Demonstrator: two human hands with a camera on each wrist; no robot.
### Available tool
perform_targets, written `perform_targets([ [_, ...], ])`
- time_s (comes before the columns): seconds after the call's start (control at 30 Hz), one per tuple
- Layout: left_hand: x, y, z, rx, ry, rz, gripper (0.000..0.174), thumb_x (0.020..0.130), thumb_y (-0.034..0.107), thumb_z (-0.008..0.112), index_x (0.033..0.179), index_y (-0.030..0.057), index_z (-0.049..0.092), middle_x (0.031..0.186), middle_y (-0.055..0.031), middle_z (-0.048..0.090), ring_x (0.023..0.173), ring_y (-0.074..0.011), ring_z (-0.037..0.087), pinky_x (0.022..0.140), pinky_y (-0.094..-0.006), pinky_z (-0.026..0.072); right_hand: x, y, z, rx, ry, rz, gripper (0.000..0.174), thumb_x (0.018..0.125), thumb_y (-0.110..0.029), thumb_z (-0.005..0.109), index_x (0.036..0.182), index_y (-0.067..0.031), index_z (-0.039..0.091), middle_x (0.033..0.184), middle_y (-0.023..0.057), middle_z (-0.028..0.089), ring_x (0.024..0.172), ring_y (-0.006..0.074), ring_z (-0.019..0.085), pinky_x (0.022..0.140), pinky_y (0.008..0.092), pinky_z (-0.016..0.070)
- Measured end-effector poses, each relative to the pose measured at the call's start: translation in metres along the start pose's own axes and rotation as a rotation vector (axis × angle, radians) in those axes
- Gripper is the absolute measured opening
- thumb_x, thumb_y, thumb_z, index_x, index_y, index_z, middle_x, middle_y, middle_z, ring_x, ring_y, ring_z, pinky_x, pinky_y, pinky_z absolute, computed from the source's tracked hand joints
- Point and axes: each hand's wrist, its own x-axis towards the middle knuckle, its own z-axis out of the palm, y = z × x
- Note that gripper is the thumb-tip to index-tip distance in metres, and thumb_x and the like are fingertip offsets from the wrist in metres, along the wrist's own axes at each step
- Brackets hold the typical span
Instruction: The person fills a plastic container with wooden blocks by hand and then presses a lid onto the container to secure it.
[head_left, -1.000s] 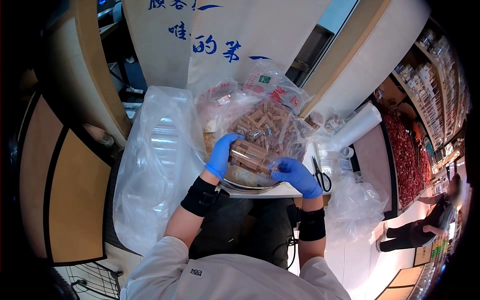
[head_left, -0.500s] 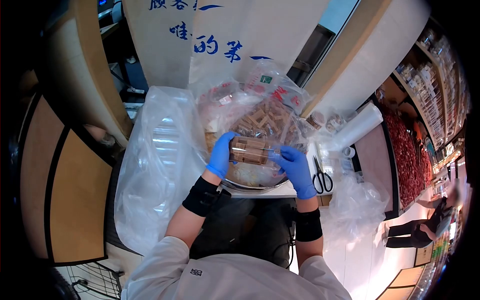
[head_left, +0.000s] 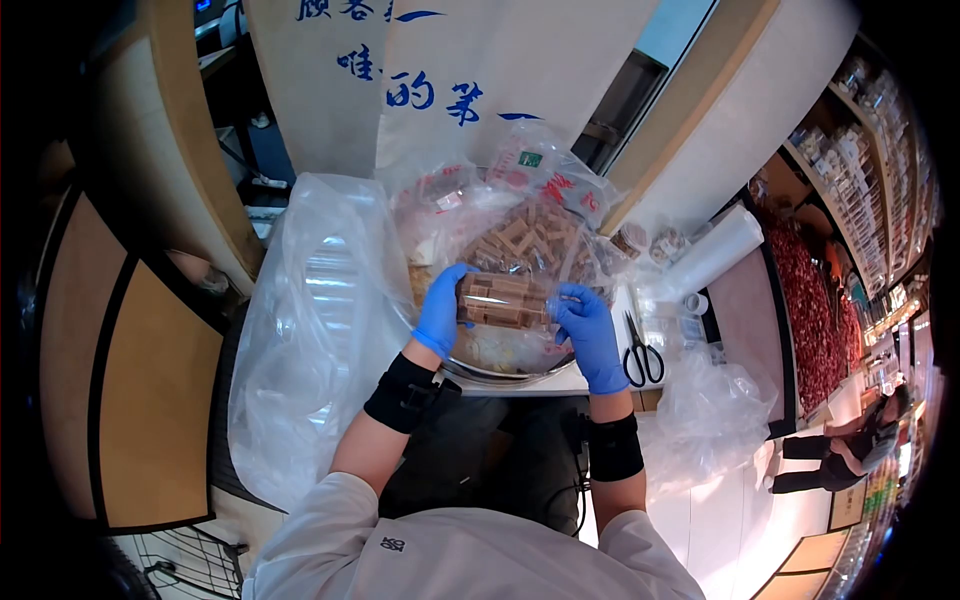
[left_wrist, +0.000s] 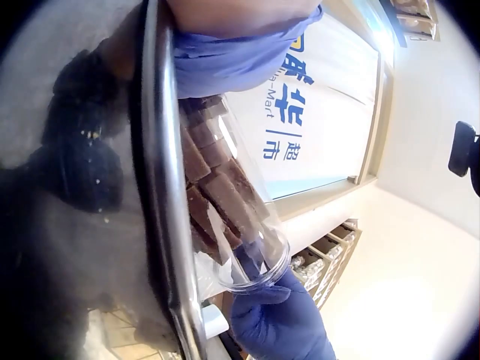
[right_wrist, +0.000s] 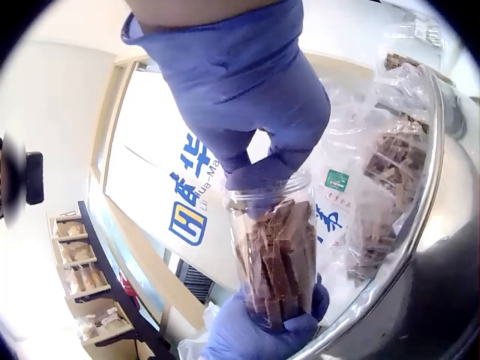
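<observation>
A clear plastic jar point(head_left: 503, 300) of brown sticks point(right_wrist: 279, 277) is held sideways above the metal basin point(left_wrist: 166, 187), its base wrapped by the left hand point(head_left: 440, 312), apparently for steadiness, while the right hand's point(head_left: 592, 335) bent fingers enter its open end, their hold unclear.

Brown sticks point(left_wrist: 229, 199) inside clear jar point(left_wrist: 271, 231)

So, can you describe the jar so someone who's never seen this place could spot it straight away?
Find the big round metal basin. Over it, the blue-gloved left hand holds one end of the jar, and the right hand grips its rim. It is the stiff clear cylinder of brown pieces, unlike the crumpled plastic bag beyond.
</observation>
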Motion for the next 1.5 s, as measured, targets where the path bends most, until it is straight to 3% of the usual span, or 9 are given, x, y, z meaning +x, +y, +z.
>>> perform_targets([
  [0.4,-0.001,0.003,-0.003,-0.106,-0.064,-0.030,0.035,0.084,0.044,0.050,0.095,0.0138,0.064,0.082,-0.0004,0.065,0.065,-0.0155,0.062,0.043,-0.0292,0.0452,-0.007,-0.027,-0.009,-0.273,-0.128,-0.117,0.016,0.086,-0.013,0.063,0.097,-0.0013,0.065,0.086,0.0070,0.067,0.070,0.0081,0.060,0.056,0.0212,0.0474],
  [0.5,-0.001,0.006,-0.005,-0.199,-0.111,-0.075,0.033,0.083,0.044,0.050,0.098,0.0171,0.061,0.086,-0.0022,0.064,0.072,-0.0195,0.063,0.053,-0.0354,0.0479,0.000,-0.021,-0.015,0.064,0.162,-0.298,0.017,0.088,-0.012,0.060,0.100,0.0004,0.063,0.085,0.0082,0.067,0.071,0.0109,0.061,0.060,0.0223,0.0480],
  [0.67,-0.010,0.015,0.001,-0.315,0.064,-0.181,0.040,0.085,0.045,0.046,0.116,0.0221,0.054,0.114,-0.0027,0.058,0.099,-0.0298,0.057,0.064,-0.0505,0.0445,0.036,0.051,-0.052,-0.476,0.249,-0.320,0.015,0.086,-0.011,0.058,0.094,0.0001,0.063,0.080,0.0120,0.066,0.067,0.0167,0.063,0.061,0.0276,0.0487],
  [0.87,0.012,-0.002,-0.017,-0.585,-0.161,-0.262,0.047,0.087,0.039,0.039,0.125,0.0148,0.049,0.121,-0.0112,0.054,0.106,-0.0343,0.053,0.067,-0.0438,0.0466,0.072,0.089,-0.067,-0.953,0.084,-0.496,0.015,0.080,-0.010,0.056,0.088,-0.0010,0.066,0.074,0.0145,0.065,0.069,0.0327,0.063,0.065,0.0361,0.0491],
  [0.97,0.012,0.003,-0.015,-0.716,-0.128,-0.322,0.051,0.085,0.042,0.038,0.124,0.0118,0.050,0.116,-0.0126,0.058,0.093,-0.0361,0.059,0.053,-0.0365,0.0441,0.094,0.097,-0.068,-1.198,0.105,-0.328,0.019,0.081,-0.013,0.056,0.092,-0.0006,0.065,0.082,0.0162,0.065,0.081,0.0350,0.061,0.074,0.0386,0.0483],
  [1.07,0.016,0.000,-0.020,-0.699,-0.126,-0.313,0.052,0.084,0.042,0.037,0.123,0.0106,0.050,0.114,-0.0140,0.058,0.091,-0.0361,0.059,0.046,-0.0324,0.0410,0.109,0.104,-0.065,-1.047,0.161,-0.504,0.036,0.082,-0.023,0.058,0.111,-0.0018,0.059,0.106,0.0201,0.061,0.099,0.0347,0.058,0.086,0.0392,0.0454],
  [1.13,0.015,0.001,-0.020,-0.673,-0.123,-0.296,0.052,0.084,0.043,0.037,0.123,0.0106,0.051,0.112,-0.0139,0.059,0.090,-0.0353,0.059,0.046,-0.0326,0.0412,0.104,0.101,-0.046,-1.546,0.166,-0.560,0.064,0.082,-0.036,0.059,0.134,-0.0039,0.039,0.127,0.0229,0.048,0.110,0.0372,0.052,0.094,0.0398,0.0415],
  [1.23,0.015,-0.001,-0.022,-0.663,-0.133,-0.290,0.053,0.084,0.044,0.038,0.125,0.0112,0.049,0.115,-0.0143,0.057,0.092,-0.0361,0.058,0.046,-0.0323,0.0416,0.085,0.094,-0.032,-1.490,0.083,-0.399,0.084,0.081,-0.045,0.059,0.143,-0.0048,0.020,0.134,0.0243,0.041,0.112,0.0405,0.051,0.095,0.0413,0.0418],
  [1.5,0.017,-0.002,-0.022,-0.609,-0.107,-0.234,0.052,0.085,0.043,0.040,0.125,0.0122,0.049,0.115,-0.0149,0.056,0.091,-0.0367,0.058,0.043,-0.0321,0.0401,0.088,0.095,-0.034,-1.227,0.069,-0.186,0.058,0.079,-0.039,0.061,0.123,-0.0055,0.045,0.114,0.0232,0.056,0.098,0.0389,0.058,0.082,0.0450,0.0477],
])
